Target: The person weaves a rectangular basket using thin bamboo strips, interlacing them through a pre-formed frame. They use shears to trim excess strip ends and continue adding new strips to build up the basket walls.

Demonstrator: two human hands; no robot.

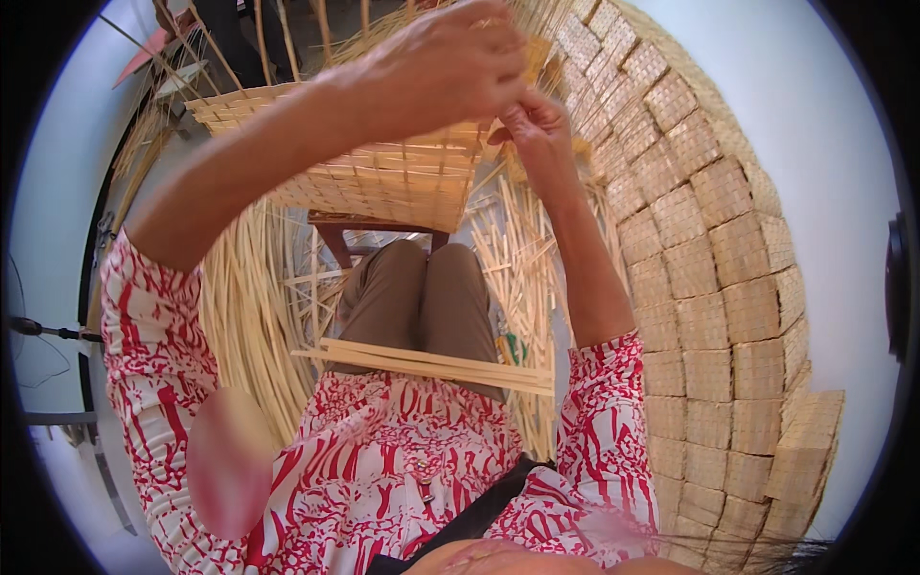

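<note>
**Weaving a strip into the half-made basket**

Best done with the working strip pinched close to the weave, kept flat, pulled snug against the last row, and with no twist let in before the next upright. Wise, too, to hold the basket steady on its stool so the wall does not skew.

Left to right: loose heap of split strips (251, 307) on the floor at the left, fanning out beside the knees. Above it, left hand (443, 59) raised high and well forward, forearm slanting up from the red-and-white patterned sleeve (153, 335), wrist bent down, fingers curled closed over the top edge of the half-made basket (383, 177); exactly what lies under them, hidden. Basket resting on a small wooden stool (369, 225), just beyond the knees, open side up with bare uprights sticking out. Across the lap, a bundle of flat strips (431, 364) lying ready. Next, right hand (537, 129) just below and touching the left, forearm rising steeply, fingertips pinched together on a thin strip at the basket's near corner. Far right, a tall stack of finished woven baskets (709, 287) curving along the wall.
</note>
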